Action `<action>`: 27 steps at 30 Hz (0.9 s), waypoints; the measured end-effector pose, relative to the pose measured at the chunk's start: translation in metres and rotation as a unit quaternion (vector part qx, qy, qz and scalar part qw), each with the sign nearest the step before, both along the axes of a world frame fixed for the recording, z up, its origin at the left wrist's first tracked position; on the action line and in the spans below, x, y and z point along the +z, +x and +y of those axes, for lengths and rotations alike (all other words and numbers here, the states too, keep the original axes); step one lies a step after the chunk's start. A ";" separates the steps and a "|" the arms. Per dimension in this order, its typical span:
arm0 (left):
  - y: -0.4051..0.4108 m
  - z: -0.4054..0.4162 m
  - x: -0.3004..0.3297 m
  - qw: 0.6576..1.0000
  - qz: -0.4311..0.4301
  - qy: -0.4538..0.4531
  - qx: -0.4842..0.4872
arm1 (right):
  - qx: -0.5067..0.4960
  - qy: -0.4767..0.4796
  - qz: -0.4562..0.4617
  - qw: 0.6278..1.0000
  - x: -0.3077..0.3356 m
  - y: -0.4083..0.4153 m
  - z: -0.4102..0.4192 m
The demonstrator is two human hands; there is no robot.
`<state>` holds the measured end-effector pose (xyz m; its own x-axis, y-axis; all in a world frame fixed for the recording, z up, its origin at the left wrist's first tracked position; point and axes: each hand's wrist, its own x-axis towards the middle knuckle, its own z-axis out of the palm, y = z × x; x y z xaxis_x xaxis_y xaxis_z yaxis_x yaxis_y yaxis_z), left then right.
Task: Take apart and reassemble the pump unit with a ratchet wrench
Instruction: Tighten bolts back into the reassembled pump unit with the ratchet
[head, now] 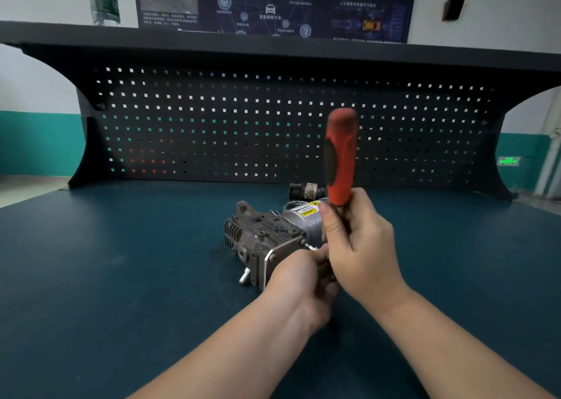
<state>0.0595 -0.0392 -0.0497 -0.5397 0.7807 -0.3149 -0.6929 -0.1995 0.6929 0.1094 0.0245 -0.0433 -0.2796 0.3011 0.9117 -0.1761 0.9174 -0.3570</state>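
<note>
Red-handled ratchet wrench: right hand grips lower handle; left hand pinches its head at bolt. Pump unit: likely heavy, rigid; brace by casting.

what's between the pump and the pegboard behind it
In the head view, a small dark cylindrical part lies on the mat between the pump and the pegboard.

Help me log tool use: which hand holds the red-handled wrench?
The right hand grips the red handle, which points upward; the left hand works lower, at the pump unit.
</note>
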 end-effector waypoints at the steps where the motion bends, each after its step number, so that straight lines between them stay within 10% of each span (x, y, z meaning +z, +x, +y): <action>1: -0.001 0.000 0.000 1.000 -0.001 -0.001 0.001 | -0.012 -0.011 0.004 1.000 -0.002 -0.002 -0.001; 8: -0.006 0.010 -0.011 0.999 0.027 -0.006 0.022 | 0.007 -0.504 -0.078 0.860 -0.001 -0.007 0.046; 19: 0.000 -0.001 -0.001 0.999 -0.022 0.023 0.043 | 0.076 -0.032 -0.072 0.994 0.011 0.003 0.007; 24: 0.002 -0.003 0.002 0.999 -0.008 0.008 0.050 | 0.044 -0.168 -0.077 0.982 0.016 -0.001 0.016; 27: 0.001 -0.001 0.000 0.998 0.004 0.003 0.064 | 0.028 -0.421 -0.082 0.903 0.017 -0.002 0.032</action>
<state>0.0601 -0.0402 -0.0499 -0.6376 0.7072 -0.3056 -0.6560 -0.2905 0.6966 0.1070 0.0564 -0.0266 -0.4260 0.8496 0.3110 -0.0952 0.2997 -0.9493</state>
